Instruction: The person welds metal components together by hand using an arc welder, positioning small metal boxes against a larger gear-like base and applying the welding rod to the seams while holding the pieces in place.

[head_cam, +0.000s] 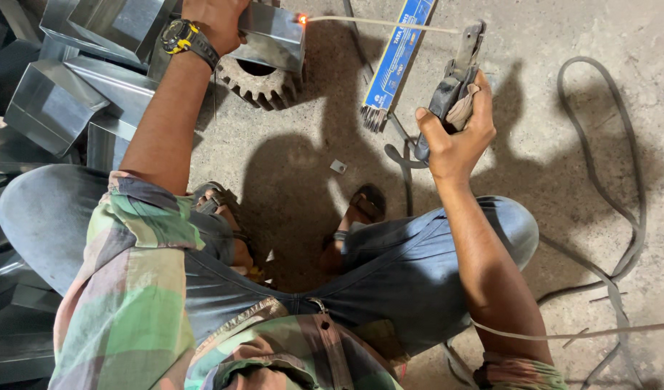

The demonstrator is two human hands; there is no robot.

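At upper centre, the right hand (458, 133) is gripping a welding holder (454, 79), its rod (379, 24) glowing against a metal box (272, 35) that the left hand (215, 18) is gripping atop a gear (263, 85).

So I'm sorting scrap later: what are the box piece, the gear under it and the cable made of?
Box piece: thin sheet metal, probably galvanised steel, grey sheen, folded edges. Gear: cast iron or steel, dull, rusty brown teeth. Cable: rubber or plastic sheath, matte, dusty, limp curves.
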